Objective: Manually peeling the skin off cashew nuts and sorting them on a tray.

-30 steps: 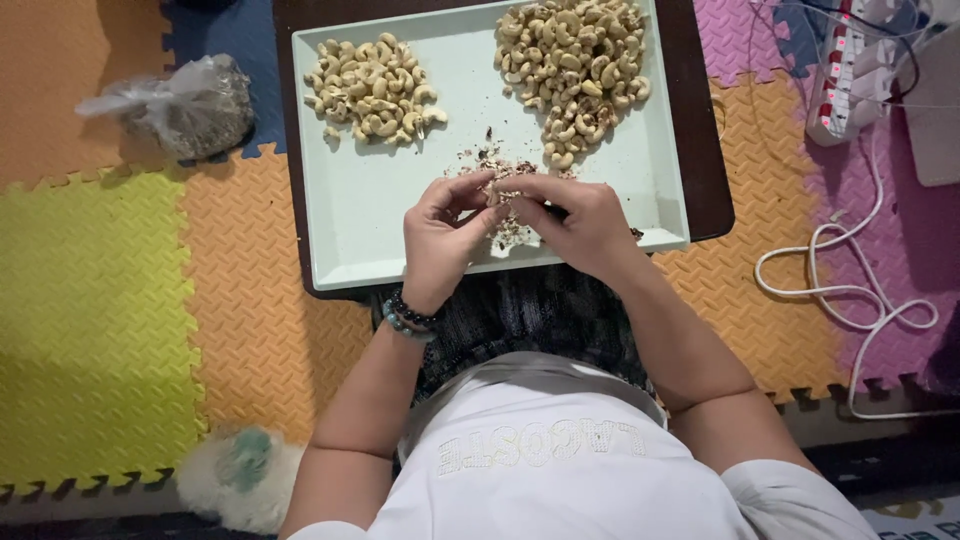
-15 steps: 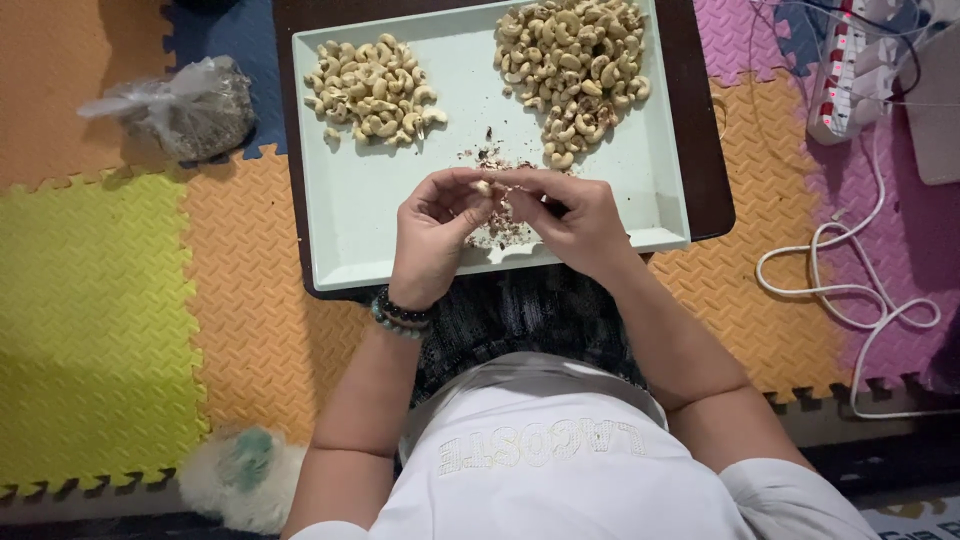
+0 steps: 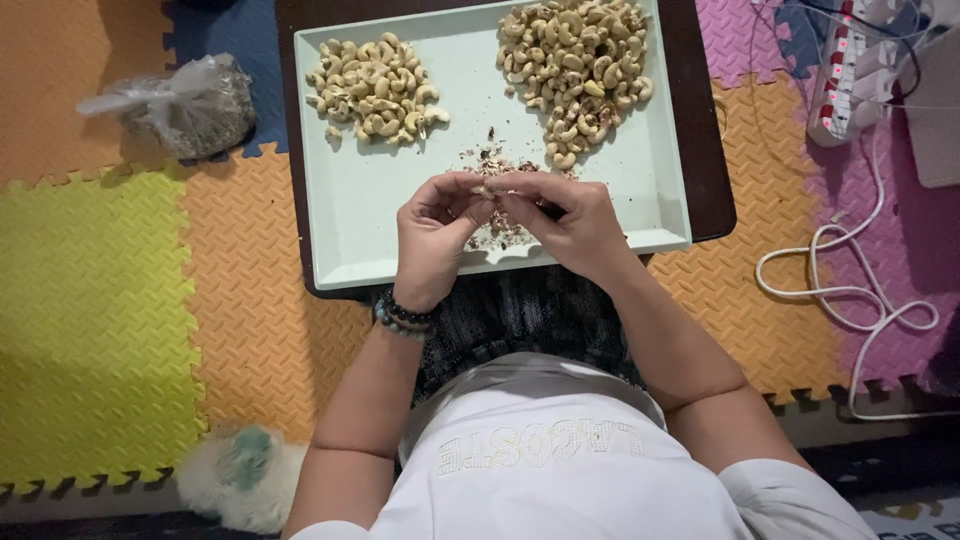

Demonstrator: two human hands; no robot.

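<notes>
Head cam looks straight down at someone sitting on a foam puzzle mat (image 3: 130, 300), with a pale green tray (image 3: 370, 215) on a dark low desk (image 3: 708, 150) in front of them. Both hands meet over the near part of the tray. The left hand (image 3: 432, 240) and right hand (image 3: 575, 225) pinch one cashew (image 3: 486, 188) between thumb and fingertips, fingers (image 3: 455, 185) curled in tight around it. So both hands are closed on that single nut, held just above a scatter of brownish skin flakes (image 3: 500, 225) on the tray. My guess is it's held there so whatever comes off drops onto the tray and not the mat.

The nut is mostly hidden by fingertips. Its long axis seems to run roughly left to right between the two hands, but I can't tell which way the curve faces.

The sorting looks deliberate: a smaller, cleaner pile of cashews (image 3: 375, 88) sits at the far left of the tray, and a bigger pile (image 3: 575, 70) with darker bits sits far right, well apart, with the flakes in between. Off the tray, a knotted plastic bag (image 3: 180, 105) of dark stuff lies on the mat to the left, and a power strip (image 3: 845, 75) with a white cable (image 3: 850, 290) lies to the right.
</notes>
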